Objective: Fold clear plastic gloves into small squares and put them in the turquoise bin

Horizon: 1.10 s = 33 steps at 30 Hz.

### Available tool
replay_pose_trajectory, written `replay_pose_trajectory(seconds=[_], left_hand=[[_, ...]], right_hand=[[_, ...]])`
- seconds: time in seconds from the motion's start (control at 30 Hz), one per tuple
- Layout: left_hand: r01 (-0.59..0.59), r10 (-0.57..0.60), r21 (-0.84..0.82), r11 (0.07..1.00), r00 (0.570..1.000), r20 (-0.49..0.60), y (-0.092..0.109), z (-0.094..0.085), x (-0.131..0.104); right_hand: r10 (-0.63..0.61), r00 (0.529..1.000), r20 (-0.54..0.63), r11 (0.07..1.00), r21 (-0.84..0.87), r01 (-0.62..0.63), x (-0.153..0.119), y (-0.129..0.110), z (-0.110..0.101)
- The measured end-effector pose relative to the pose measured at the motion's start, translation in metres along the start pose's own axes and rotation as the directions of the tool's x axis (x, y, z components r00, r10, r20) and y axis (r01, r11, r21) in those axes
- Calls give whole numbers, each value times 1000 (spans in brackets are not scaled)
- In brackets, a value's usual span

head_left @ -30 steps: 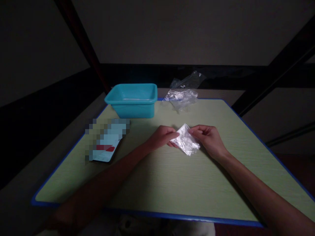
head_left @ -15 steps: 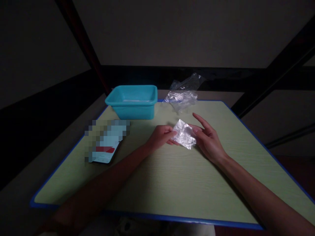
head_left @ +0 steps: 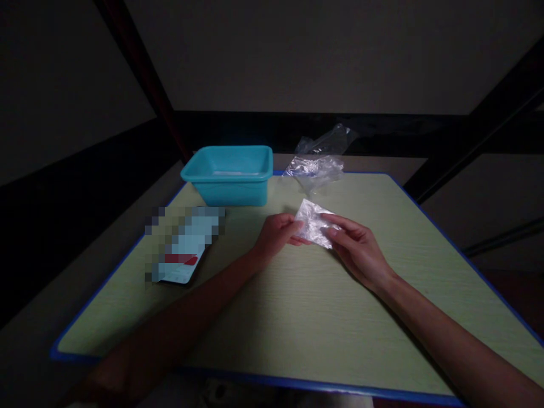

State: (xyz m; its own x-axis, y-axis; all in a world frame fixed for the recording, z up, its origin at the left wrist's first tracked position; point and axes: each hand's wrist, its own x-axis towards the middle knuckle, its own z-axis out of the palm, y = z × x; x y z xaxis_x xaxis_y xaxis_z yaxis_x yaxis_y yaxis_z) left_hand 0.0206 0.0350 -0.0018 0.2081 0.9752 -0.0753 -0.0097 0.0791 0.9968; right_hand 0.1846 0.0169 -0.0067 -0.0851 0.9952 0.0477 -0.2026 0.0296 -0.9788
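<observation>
A small, shiny, square-folded plastic bag (head_left: 313,222) is held over the middle of the table, creased and see-through in places. My left hand (head_left: 278,233) pinches its left corner, thumb on top and fingers curled beneath. From the right, my right hand (head_left: 359,249) grips the bag with thumb and forefinger lying on its upper face. The other fingers of that hand are partly hidden under it. Beyond both hands lies a crumpled clear plastic bag (head_left: 317,167) at the table's far edge.
A turquoise plastic basin (head_left: 232,192) stands at the far left of the table (head_left: 272,323), which has a blue rim. In front of the basin lies a phone (head_left: 187,249) with its lit screen partly blurred out. Dark bars and a wall surround the table.
My right forefinger, raised off the bag before, has come down onto its top face. The folded bag has shifted slightly up and left. My left hand keeps its pinch.
</observation>
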Motion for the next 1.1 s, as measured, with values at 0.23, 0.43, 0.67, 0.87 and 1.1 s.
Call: replay_pose_trajectory(seconds=[0.23, 0.43, 0.67, 0.87, 1.1], left_hand=[[-1, 0, 23, 1000, 1000, 19, -1, 0, 1], [8, -10, 33, 999, 998, 54, 2, 1, 0], [228, -205, -233, 945, 971, 120, 4, -6, 1], [601, -300, -521, 606, 779, 550, 3, -16, 0], [574, -351, -613, 543, 818, 455, -1, -14, -1]], right_hand=[[-20, 998, -53, 1000, -24, 19, 0, 1, 0], [-80, 993, -87, 994, -82, 73, 1, 3, 0], [-600, 794, 97, 588, -619, 520, -7, -10, -13], [-423, 455, 784, -87, -534, 841, -6, -19, -24], [-451, 298, 841, -152, -402, 903, -6, -17, -17]])
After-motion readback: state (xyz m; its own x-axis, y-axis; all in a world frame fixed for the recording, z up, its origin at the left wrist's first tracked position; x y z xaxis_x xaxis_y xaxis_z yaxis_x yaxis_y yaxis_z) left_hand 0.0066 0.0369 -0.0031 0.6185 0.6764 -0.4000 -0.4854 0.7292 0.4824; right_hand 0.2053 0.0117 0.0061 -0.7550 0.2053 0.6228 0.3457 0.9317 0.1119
